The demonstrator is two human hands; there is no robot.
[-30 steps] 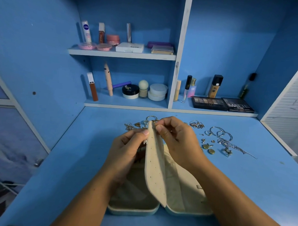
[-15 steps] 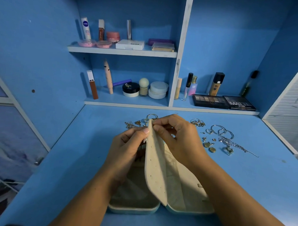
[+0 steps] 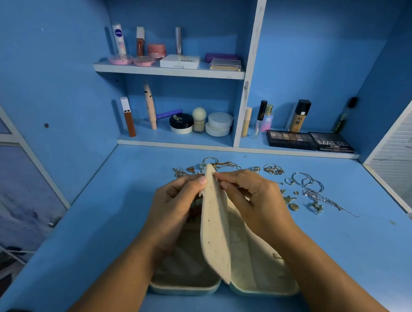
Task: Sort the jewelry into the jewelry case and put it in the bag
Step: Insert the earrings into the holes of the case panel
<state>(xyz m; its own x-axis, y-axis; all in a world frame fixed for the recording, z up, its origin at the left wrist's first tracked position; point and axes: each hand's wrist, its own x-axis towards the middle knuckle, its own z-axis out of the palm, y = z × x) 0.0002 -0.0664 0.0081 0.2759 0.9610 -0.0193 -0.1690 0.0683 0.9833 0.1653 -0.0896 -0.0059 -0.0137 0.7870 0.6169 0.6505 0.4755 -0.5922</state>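
A cream jewelry case [image 3: 263, 281] lies open on the blue desk, its two halves flat. Its perforated middle flap [image 3: 215, 226] stands upright between them. My left hand [image 3: 175, 206] holds the flap's top edge from the left, thumb against it. My right hand [image 3: 252, 201] pinches a small earring [image 3: 213, 173] at the flap's upper holes from the right. Loose jewelry lies behind and to the right: gold chains and rings [image 3: 223, 165], silver hoops and a chain [image 3: 312, 186], and small gold pendants [image 3: 294, 206]. No bag is in view.
Shelves at the back hold cosmetics: jars [image 3: 219, 127], tubes, a foundation bottle [image 3: 299, 116] and two eyeshadow palettes [image 3: 310, 140]. A blue wall closes the desk on the left, and a white slatted panel [image 3: 401, 144] stands on the right.
Both hands stay at the flap's top edge; the fingers have shifted only slightly. The view has tilted a little.
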